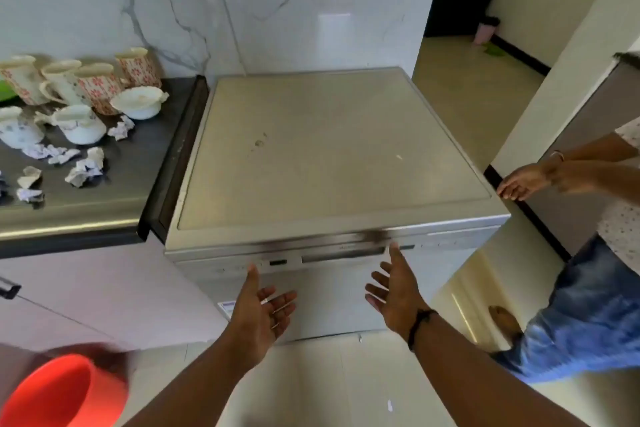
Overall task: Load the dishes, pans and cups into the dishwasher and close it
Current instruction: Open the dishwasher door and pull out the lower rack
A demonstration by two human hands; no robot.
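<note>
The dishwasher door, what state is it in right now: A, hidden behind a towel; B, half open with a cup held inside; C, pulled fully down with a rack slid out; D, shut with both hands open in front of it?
D: the dishwasher door sits flush under the control strip, and the left hand and right hand are open, palms up, holding nothing.

I'm looking at one dishwasher (325, 149), four patterned cups (98, 87), three white bowls (138, 102), roughly seven crumpled paper scraps (85, 172) and one orange bucket (59, 395). I'm holding out my two hands (259, 308), empty.
</note>
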